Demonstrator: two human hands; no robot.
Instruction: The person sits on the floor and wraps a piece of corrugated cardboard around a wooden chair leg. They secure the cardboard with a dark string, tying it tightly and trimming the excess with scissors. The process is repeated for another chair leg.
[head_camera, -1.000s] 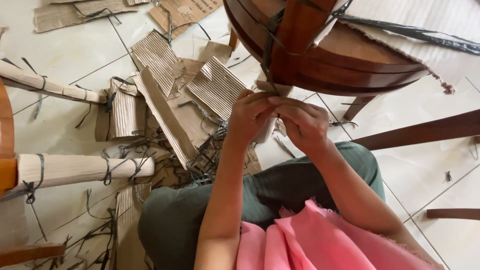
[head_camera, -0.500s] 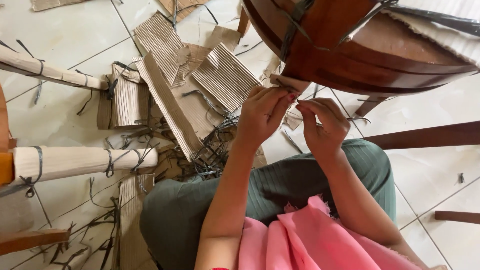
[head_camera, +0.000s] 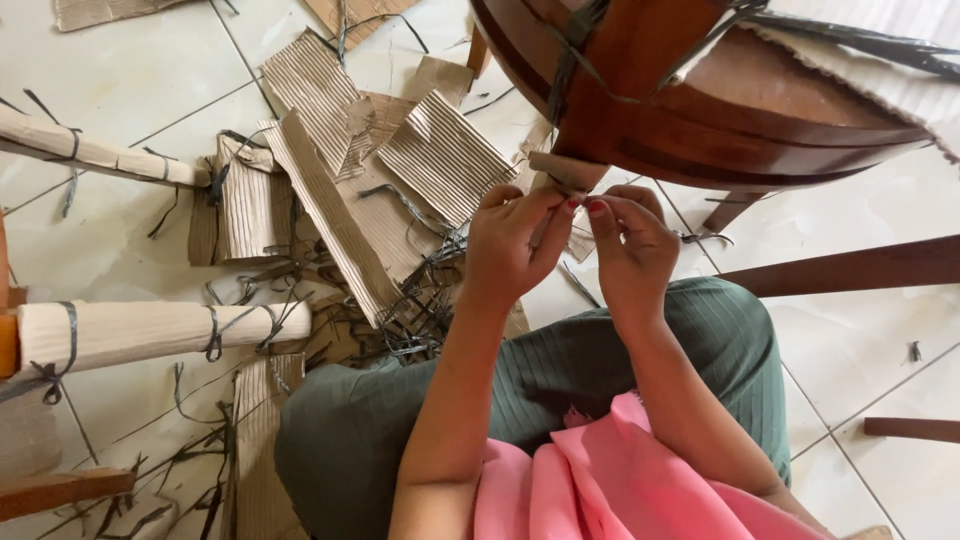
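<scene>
Left hand (head_camera: 515, 250): I see it raised under the rim of the wooden chair (head_camera: 700, 110), fingers (head_camera: 545, 215) pinched shut on the cardboard wrap end (head_camera: 565, 172)
Right hand (head_camera: 630, 245): close beside the left, fingertips almost meeting it; its fingers (head_camera: 600, 210) are curled in and pinched at the same cardboard wrap end, though I cannot tell how much of it they actually grip
Cardboard wrap end: a short tan corrugated stub sticking out below the chair's curved dark-brown rim, just above both hands, touching the left fingertips
Wooden chair: polished reddish-brown, tilted above the lap, filling the top right of my view; dark plastic straps (head_camera: 570, 60) run across its frame
Lap: green ribbed trousers (head_camera: 560, 370) and a pink garment (head_camera: 600, 480) lie below the hands, at the bottom of my view
Floor (head_camera: 120, 100): pale tiles with grey joints carry everything here
Corrugated scraps (head_camera: 440, 155): torn cardboard sheets lie heaped on the floor left of the hands, with a tangle of cut black strapping (head_camera: 420, 300) near the left wrist
Wrapped legs (head_camera: 150, 330): one cardboard-wrapped, strap-tied chair leg lies by the floor's left edge, another (head_camera: 90, 150) farther up the same edge
Bare wooden bars (head_camera: 850, 265): these cross the floor at its right edge, well apart from the hands
</scene>
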